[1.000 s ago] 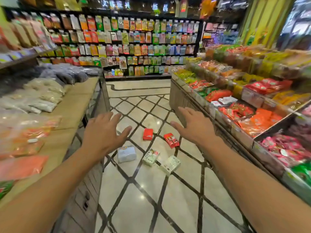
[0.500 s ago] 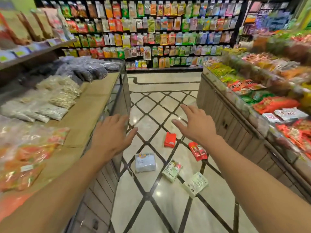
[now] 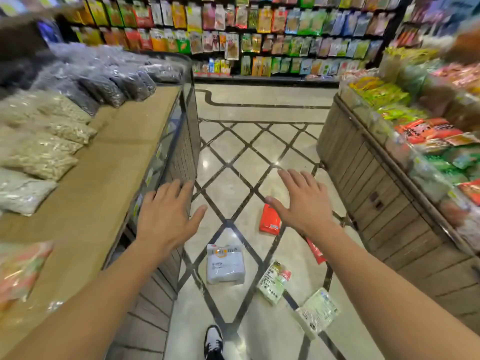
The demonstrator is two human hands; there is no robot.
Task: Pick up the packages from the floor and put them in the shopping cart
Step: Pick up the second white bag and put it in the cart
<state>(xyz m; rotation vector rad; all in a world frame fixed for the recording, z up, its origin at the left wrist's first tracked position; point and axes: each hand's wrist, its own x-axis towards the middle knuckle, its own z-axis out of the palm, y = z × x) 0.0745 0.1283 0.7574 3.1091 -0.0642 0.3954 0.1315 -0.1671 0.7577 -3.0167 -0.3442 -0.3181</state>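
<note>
Head view: your left hand [image 3: 166, 216] is spread open, empty, beside the counter [image 3: 109, 183]. 5 packages lie on the floor [image 3: 233, 157]: white pack [image 3: 225, 265], orange pack [image 3: 270, 220], 2 green-white packs [image 3: 274, 281], red pack [image 3: 315, 252]. Your right hand [image 3: 301, 203] is open, empty, above the orange one.

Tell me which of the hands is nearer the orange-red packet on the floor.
Right. The right hand hovers open just above the orange-red packet, overlapping its top edge in view; the left hand hovers farther off, to its left.
</note>
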